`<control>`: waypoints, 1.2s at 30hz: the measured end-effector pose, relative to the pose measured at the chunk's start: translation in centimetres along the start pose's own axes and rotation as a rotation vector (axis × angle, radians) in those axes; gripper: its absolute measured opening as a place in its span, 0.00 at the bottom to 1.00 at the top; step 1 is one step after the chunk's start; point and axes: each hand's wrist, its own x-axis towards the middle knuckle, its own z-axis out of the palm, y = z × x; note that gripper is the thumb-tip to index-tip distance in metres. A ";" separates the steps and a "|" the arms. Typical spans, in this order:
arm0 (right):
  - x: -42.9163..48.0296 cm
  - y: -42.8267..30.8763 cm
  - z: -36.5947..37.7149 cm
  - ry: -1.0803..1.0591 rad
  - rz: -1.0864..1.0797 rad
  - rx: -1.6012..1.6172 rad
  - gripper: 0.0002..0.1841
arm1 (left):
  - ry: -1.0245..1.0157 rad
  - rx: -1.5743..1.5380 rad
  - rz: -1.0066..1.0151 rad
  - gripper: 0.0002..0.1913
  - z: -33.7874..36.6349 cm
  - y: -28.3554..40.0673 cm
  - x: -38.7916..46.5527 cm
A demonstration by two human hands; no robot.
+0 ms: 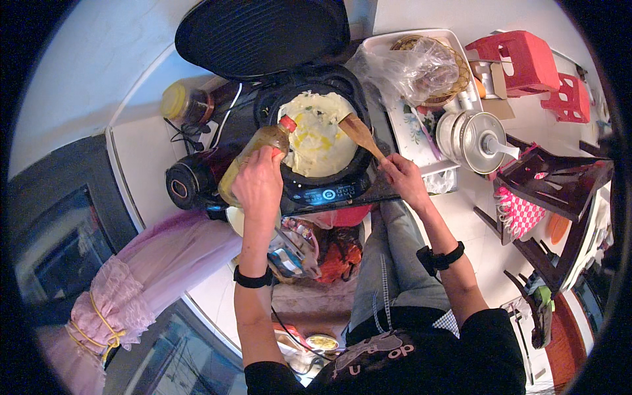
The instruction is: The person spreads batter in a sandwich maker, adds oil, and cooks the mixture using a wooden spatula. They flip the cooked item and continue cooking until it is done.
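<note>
My left hand (256, 180) grips a large plastic bottle of yellowish oil (237, 168), tilted so that its red cap (287, 123) points over the pan. In my right hand (402, 175) is a wooden spatula (363, 136), its flat blade at the right edge of a pale flatbread (316, 148). The flatbread lies in the round black pan of an electric griddle (363, 168). Yellow streaks of oil and a few green bits show on its surface. Behind the pan the griddle's ribbed lid (266, 34) stands raised. A panel (328, 194) glows blue at the front.
Right of the griddle, a white tray (405, 128) holds a wicker basket (461, 69), plastic bags and stacked metal pots (474, 140). Left are a jar with a yellow lid (180, 101), cables and a black cylindrical appliance (182, 186). A pink curtain (173, 266) hangs lower left; red stools (523, 61) stand at the right.
</note>
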 end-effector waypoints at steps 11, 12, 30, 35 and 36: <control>0.6 -5.4 5.4 -0.295 0.389 0.525 0.13 | -0.097 -0.323 -0.167 0.10 0.1 -0.7 -0.7; 0.7 -6.1 5.9 -0.331 0.391 0.517 0.13 | -0.101 -0.377 -0.187 0.09 0.2 -0.7 -0.8; 0.2 -8.8 5.7 -0.287 0.212 0.285 0.14 | -0.026 -0.591 -0.236 0.07 1.5 -1.6 -4.2; -0.1 -9.2 6.0 -0.271 0.139 0.312 0.14 | 0.010 -0.617 -0.256 0.08 1.9 -1.3 -4.5; 0.0 -9.3 5.8 -0.273 0.134 0.311 0.14 | 0.036 -0.627 -0.250 0.09 1.9 -1.3 -4.7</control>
